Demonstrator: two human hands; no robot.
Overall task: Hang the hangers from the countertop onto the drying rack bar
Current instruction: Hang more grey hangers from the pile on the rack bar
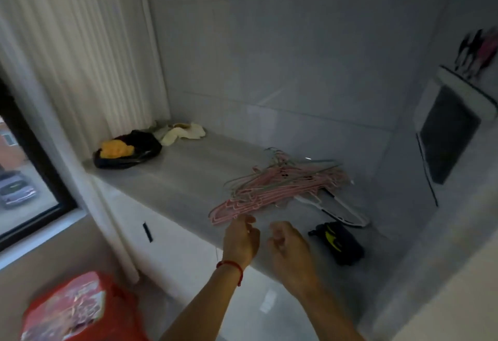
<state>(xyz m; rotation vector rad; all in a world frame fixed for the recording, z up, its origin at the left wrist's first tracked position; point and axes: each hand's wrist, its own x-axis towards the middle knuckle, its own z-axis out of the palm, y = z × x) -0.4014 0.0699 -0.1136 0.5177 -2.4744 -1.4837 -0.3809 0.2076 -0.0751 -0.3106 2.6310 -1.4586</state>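
Note:
A tangled pile of pink hangers (280,187) lies on the grey countertop (188,173), with a white hanger (347,214) under its right side. My left hand (241,238) hovers just in front of the pile's near end, fingers loosely curled and holding nothing. My right hand (288,243) is beside it, also loosely curled and empty. Neither hand touches a hanger. The drying rack bar is out of view.
A black and yellow pouch (336,242) sits right of my hands. At the counter's far left are a black bag with an orange item (125,150) and pale cloths (183,131). A red package (78,308) is low left, a window (21,168) at left.

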